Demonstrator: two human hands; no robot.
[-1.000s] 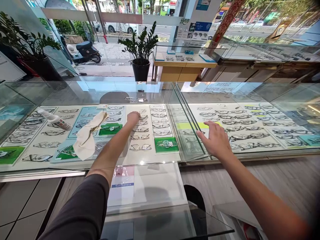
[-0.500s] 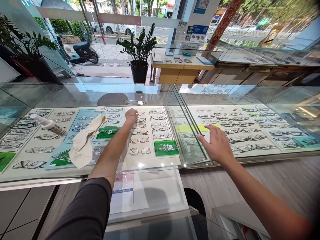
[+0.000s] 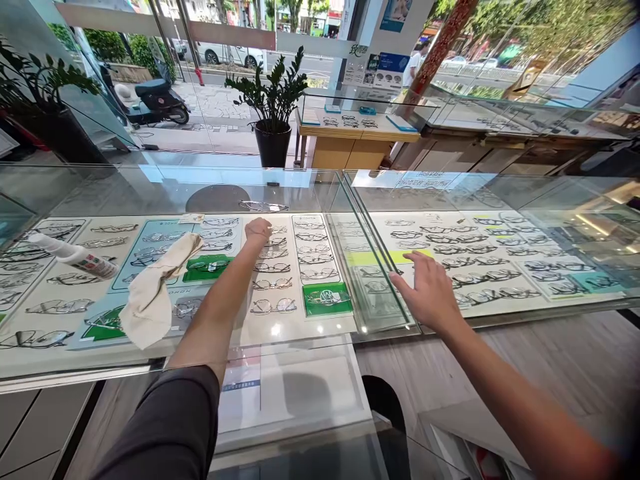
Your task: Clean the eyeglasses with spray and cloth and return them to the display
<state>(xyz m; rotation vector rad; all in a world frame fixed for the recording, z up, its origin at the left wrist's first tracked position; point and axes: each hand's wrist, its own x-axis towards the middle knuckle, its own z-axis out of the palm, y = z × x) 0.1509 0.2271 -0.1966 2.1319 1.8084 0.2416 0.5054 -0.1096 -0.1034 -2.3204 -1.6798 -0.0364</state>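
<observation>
My left hand (image 3: pixel 257 229) reaches to the back of the left display case with its fingers curled closed, beside a column of eyeglasses (image 3: pixel 273 267). What its fingers hold, if anything, is hidden. Just behind it, a single pair of eyeglasses (image 3: pixel 263 206) lies by itself. With thumb and fingers apart, my right hand (image 3: pixel 427 290) is at the upright glass panels (image 3: pixel 377 267) between the two cases, holding nothing visible. A crumpled cream cloth (image 3: pixel 150 303) and a white spray bottle (image 3: pixel 75 257) lying on its side are left of my left forearm.
Rows of eyeglasses (image 3: pixel 480 257) fill the right case. Below the left case, a glass-topped drawer (image 3: pixel 310 400) juts out toward me. Beyond the cases stand a potted plant (image 3: pixel 273 143) and a wooden display counter (image 3: pixel 355 137), before the shop window.
The view has shifted slightly, so the cases and the things on them appear a little farther left. Both hands keep nearly the same places and poses.
</observation>
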